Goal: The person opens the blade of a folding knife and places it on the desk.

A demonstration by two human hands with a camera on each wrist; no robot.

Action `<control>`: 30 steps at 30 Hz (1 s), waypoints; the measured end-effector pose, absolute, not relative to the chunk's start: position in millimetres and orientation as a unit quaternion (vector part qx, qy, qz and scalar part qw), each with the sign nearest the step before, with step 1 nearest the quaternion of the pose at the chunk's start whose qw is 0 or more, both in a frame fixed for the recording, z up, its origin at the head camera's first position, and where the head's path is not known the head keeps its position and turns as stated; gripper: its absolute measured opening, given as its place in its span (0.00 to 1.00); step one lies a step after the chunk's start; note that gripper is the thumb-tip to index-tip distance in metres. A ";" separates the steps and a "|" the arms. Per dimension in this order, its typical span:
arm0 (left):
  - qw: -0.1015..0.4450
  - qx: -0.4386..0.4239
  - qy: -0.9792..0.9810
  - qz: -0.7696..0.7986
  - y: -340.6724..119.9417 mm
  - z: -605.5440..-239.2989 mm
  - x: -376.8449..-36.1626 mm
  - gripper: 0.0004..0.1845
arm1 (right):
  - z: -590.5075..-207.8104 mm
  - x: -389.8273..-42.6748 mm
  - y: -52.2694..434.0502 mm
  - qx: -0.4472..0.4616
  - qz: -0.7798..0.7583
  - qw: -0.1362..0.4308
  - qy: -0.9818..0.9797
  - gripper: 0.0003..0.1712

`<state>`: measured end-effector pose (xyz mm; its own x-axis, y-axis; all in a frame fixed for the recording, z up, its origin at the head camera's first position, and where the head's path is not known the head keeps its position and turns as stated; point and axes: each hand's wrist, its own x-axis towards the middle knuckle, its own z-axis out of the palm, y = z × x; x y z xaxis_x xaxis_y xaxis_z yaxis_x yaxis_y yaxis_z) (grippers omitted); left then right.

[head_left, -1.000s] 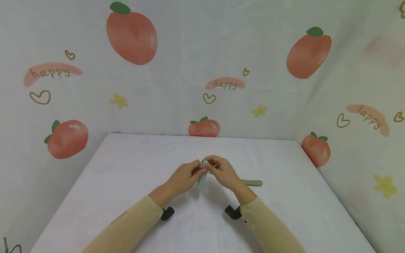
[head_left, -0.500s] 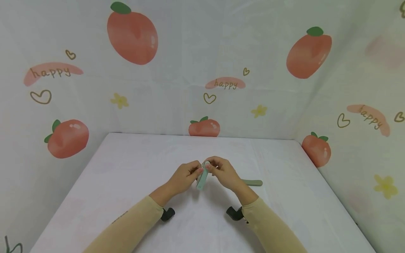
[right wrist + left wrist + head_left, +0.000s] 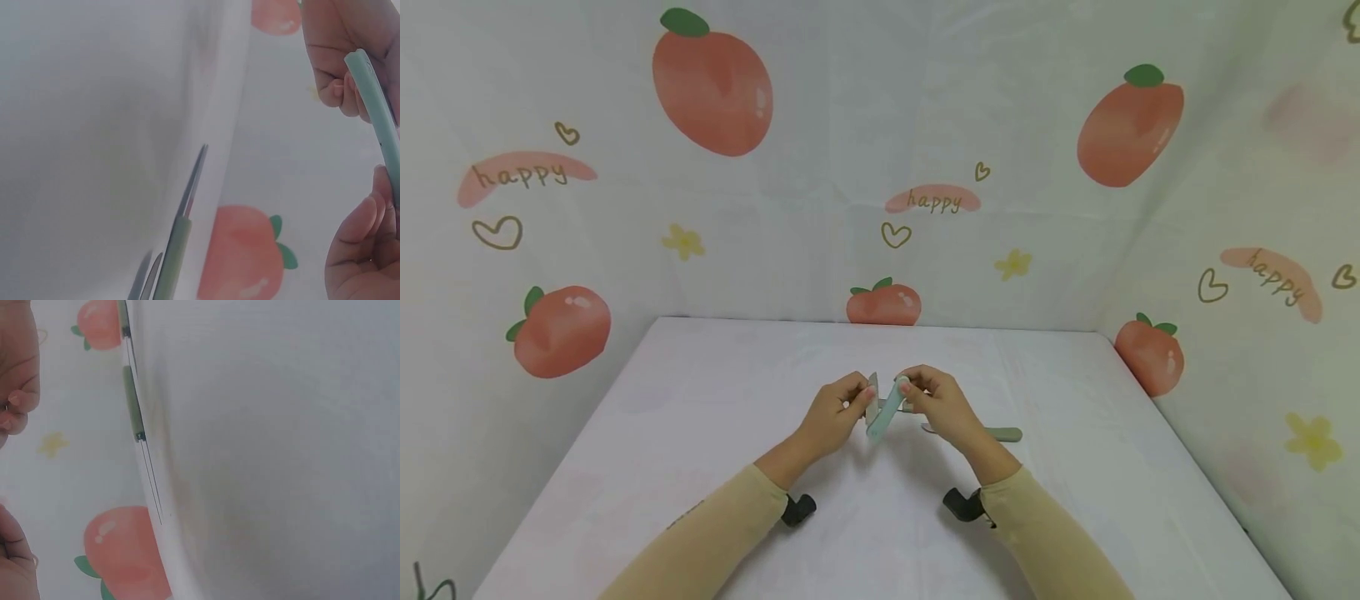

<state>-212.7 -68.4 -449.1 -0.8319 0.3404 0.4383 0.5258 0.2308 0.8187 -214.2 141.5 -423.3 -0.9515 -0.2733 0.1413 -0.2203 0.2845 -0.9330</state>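
A mint-green folding knife is held between both hands above the table, partly unfolded into a narrow V whose joined end points down. My left hand pinches the slimmer, paler arm of it, which has a grey pointed top. On the other side, my right hand pinches the upper end of the mint handle between thumb and fingers. In the right wrist view the mint handle slants from one hand to the other. Only parts of the left hand and right hand enter the left wrist view.
Behind and below the hands, a green-handled knife lies on the white table. A second one lies farther left and is partly covered by the hands in the head view. A patterned cloth wall stands behind the table.
The two arms of the folding knife have swung apart from lying together. My right hand has drifted slightly right with the handle, and more of the knives on the table shows.
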 end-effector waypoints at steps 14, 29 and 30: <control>0.109 -0.183 -0.751 -0.625 -69.5 -418.3 -195.8 0.09 | -426.3 -215.9 155.2 -0.109 -0.643 0.060 0.756 0.13; 0.073 -0.173 -0.763 -0.619 -77.0 -443.1 -210.7 0.05 | -424.1 -221.3 162.6 -0.101 -0.633 0.073 0.764 0.13; 0.063 -0.170 -0.768 -0.614 -78.5 -442.5 -211.7 0.05 | -423.9 -221.5 163.7 -0.103 -0.630 0.077 0.766 0.12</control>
<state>-211.7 -78.5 -442.5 -0.9339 0.1842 0.3064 0.3396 0.1891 0.9214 -221.5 163.7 -423.9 -0.9669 -0.2548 0.0107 -0.0600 0.1863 -0.9807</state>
